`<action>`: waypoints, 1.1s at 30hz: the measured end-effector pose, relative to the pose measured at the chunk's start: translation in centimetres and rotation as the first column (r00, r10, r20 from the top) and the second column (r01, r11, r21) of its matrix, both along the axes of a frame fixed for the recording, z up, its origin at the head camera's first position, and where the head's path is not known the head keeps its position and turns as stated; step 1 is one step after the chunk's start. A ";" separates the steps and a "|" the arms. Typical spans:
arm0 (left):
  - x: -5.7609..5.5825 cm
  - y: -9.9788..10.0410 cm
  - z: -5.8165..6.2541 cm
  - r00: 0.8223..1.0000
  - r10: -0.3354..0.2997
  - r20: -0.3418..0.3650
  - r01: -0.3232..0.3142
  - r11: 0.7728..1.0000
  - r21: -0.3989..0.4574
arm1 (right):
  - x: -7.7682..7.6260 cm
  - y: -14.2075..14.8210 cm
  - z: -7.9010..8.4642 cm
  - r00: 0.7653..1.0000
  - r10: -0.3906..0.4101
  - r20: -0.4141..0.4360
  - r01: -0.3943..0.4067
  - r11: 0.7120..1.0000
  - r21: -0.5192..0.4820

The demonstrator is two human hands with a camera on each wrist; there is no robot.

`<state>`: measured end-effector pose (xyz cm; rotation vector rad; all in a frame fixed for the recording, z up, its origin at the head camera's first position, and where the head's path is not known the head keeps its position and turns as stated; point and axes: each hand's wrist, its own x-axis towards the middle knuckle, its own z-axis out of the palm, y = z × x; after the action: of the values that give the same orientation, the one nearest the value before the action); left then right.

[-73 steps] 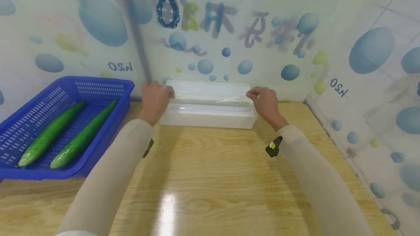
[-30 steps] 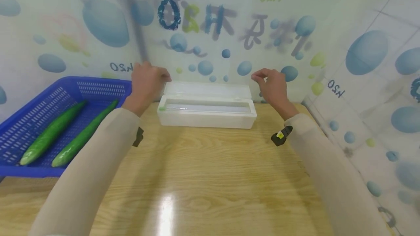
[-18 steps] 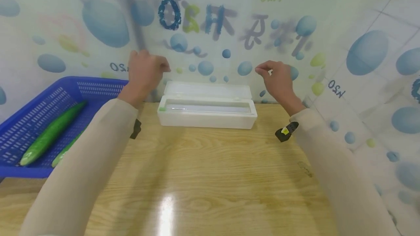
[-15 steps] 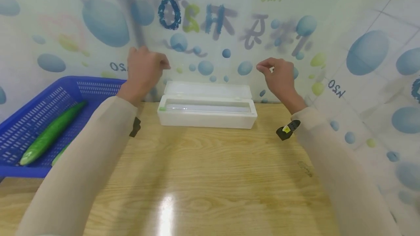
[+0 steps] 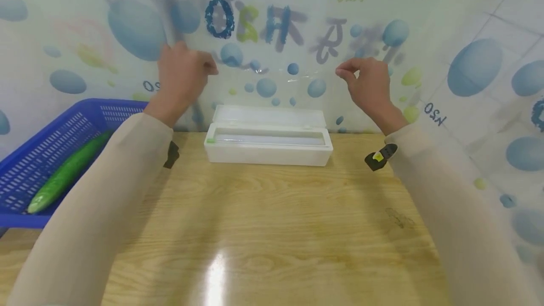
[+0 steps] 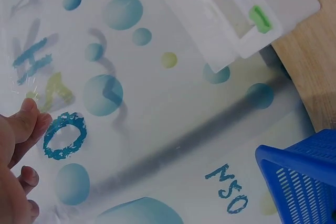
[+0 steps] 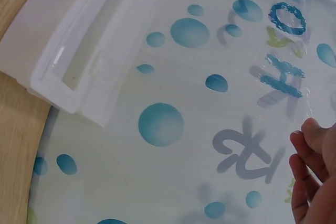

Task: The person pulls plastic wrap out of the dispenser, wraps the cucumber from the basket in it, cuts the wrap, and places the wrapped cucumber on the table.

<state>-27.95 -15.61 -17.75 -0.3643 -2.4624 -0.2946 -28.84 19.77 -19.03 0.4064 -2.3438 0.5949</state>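
Note:
A white cling film dispenser [image 5: 268, 154] stands at the back of the table, its lid [image 5: 269, 117] tilted up against the wall. A green piece [image 6: 260, 19] shows at one end of its slot. Above it, a clear sheet of cling film [image 5: 297, 78] stretches between the hands, visible mainly through its glints. My left hand [image 5: 182, 73] pinches the left end between thumb and forefinger. At the other end, my right hand [image 5: 369, 83] pinches the film the same way. Both hands are well above the dispenser, at about equal height, in front of the patterned wall.
A blue plastic basket [image 5: 102, 102] stands on the left, partly behind the left sleeve, with a cucumber [image 5: 68, 171] in it. The wooden table [image 5: 267, 221] reaches back to the wall. Another wall [image 5: 480, 122] runs along the right.
Both hands have risen from the dispenser and spread somewhat apart, drawing the cling film up. The left sleeve now covers the second cucumber in the basket. The dispenser has stayed in place.

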 end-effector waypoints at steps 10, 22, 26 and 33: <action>0.5 0.2 2.0 0.996 0.043 0.083 -0.045 0.999 0.020 | 0.4 0.0 2.0 1.000 -0.023 0.011 0.023 0.999 -0.022; 1.2 0.2 2.9 0.998 0.056 0.018 -0.057 0.995 0.077 | 1.0 -0.1 3.5 0.998 -0.053 0.015 0.053 0.998 -0.021; 1.5 0.3 3.2 0.998 0.060 0.007 -0.060 0.993 0.101 | 1.3 -0.2 3.9 0.997 -0.066 0.034 0.068 0.997 -0.039; 2.3 0.4 3.8 0.997 0.058 -0.041 -0.052 0.991 0.125 | 1.6 -0.1 4.4 0.998 -0.066 0.018 0.067 0.996 -0.056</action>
<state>-25.68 -15.18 -13.96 -0.2469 -2.3919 -0.4092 -27.27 19.65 -14.64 0.2977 -2.3404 0.6337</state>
